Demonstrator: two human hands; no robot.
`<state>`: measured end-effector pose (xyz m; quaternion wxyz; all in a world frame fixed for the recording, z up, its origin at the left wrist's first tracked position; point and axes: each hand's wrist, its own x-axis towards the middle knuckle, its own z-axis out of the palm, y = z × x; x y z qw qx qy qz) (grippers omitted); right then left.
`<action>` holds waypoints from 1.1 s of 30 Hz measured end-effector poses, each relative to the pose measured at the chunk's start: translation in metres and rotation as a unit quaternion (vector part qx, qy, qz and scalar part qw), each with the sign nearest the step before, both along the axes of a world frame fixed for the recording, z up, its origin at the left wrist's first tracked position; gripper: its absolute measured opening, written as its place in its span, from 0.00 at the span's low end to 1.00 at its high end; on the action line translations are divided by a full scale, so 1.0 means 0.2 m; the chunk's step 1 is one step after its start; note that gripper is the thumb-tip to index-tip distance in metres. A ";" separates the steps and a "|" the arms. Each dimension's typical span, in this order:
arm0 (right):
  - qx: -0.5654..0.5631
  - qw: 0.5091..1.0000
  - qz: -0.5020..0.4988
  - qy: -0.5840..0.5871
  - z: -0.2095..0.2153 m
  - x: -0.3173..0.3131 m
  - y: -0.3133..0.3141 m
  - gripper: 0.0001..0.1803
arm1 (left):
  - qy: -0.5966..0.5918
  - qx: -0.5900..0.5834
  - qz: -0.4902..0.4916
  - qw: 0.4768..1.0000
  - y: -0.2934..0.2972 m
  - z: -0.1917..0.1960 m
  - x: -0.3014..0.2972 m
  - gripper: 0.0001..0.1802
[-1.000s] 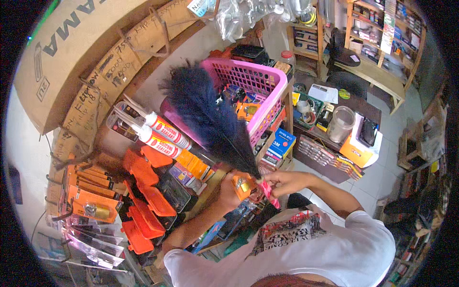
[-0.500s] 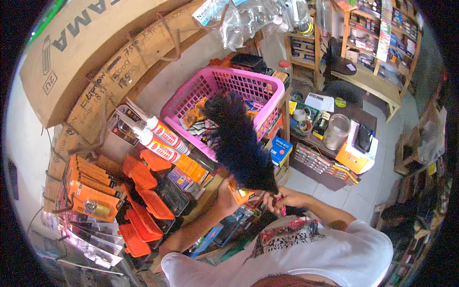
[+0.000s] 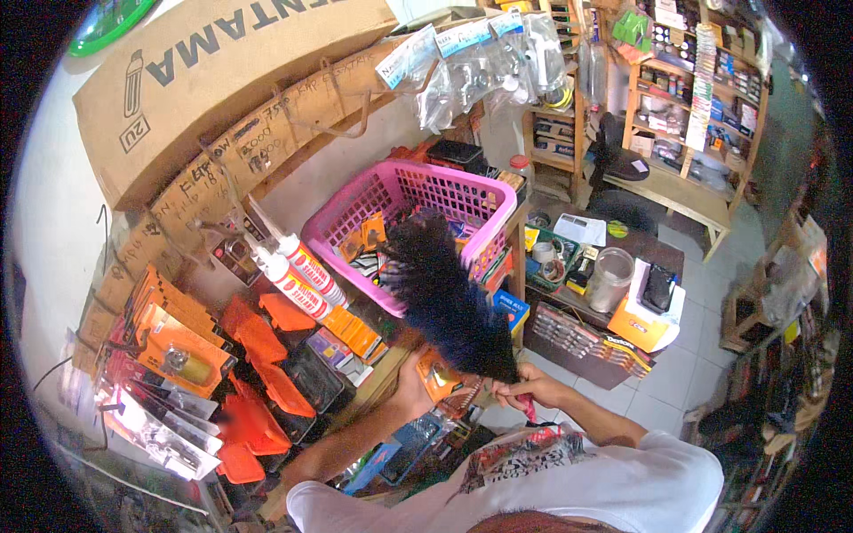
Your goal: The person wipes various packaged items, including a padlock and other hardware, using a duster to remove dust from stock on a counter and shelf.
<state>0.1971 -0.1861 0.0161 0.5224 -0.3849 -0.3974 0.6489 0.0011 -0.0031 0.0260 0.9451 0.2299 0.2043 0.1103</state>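
The person is dusting shop stock with a dark feather duster (image 3: pixel 444 298), and the step in hand looks like sweeping its plume across the goods in the pink plastic basket (image 3: pixel 404 191). The right hand (image 3: pixel 524 386) is clenching the duster's thin red handle, which is poking out just below the fist, while the feathers are fanning up and away from it so that their tip is lying over the basket's near rim and the small orange and white packets inside. The left hand (image 3: pixel 416 386) is gripping a small orange packaged item (image 3: pixel 438 377), holding it up just beside the base of the plume, nearly touching the feathers. Both hands are sitting close together, low and central, near the shelf edge.

To the left of the basket, two white sealant cartridges (image 3: pixel 298 271) with red bands are leaning against the wall under brown cardboard boxes (image 3: pixel 213 80). Below them, orange blister-packed tools (image 3: pixel 173 346) are hanging and lying in rows. To the right, a clear plastic jar (image 3: pixel 609 277) is standing on a dark counter.

Judging from this, the next move calls for a light, controlled flick, with the handle kept firmly gripped so the feathers brush the packets without knocking them out of the basket.
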 end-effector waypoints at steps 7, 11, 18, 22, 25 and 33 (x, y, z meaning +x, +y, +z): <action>-0.021 0.994 -0.084 -0.063 0.13 -0.01 -0.15 0.14 | 0.011 -0.028 0.037 0.999 -0.06 0.13 -0.02 0.21; -0.099 0.974 -0.136 -0.154 -0.05 0.02 -0.33 0.18 | -0.114 -0.103 -0.004 0.988 0.02 -0.04 0.00 0.23; -0.116 0.951 -0.256 -0.127 -0.10 -0.14 -0.60 0.19 | -0.072 -0.046 0.007 0.996 -0.03 0.00 -0.01 0.45; -0.142 0.943 -0.265 -0.143 -0.13 -0.21 -0.63 0.19 | -0.066 -0.019 0.005 0.998 0.00 -0.08 -0.08 0.49; -0.121 0.946 -0.264 -0.146 -0.27 -0.24 -0.69 0.20 | -0.194 -0.108 -0.073 0.972 -0.12 0.08 -0.03 0.50; -0.135 0.916 -0.313 -0.213 -0.35 -0.37 -0.62 0.18 | -0.027 0.053 0.023 0.998 -0.09 0.03 -0.02 0.48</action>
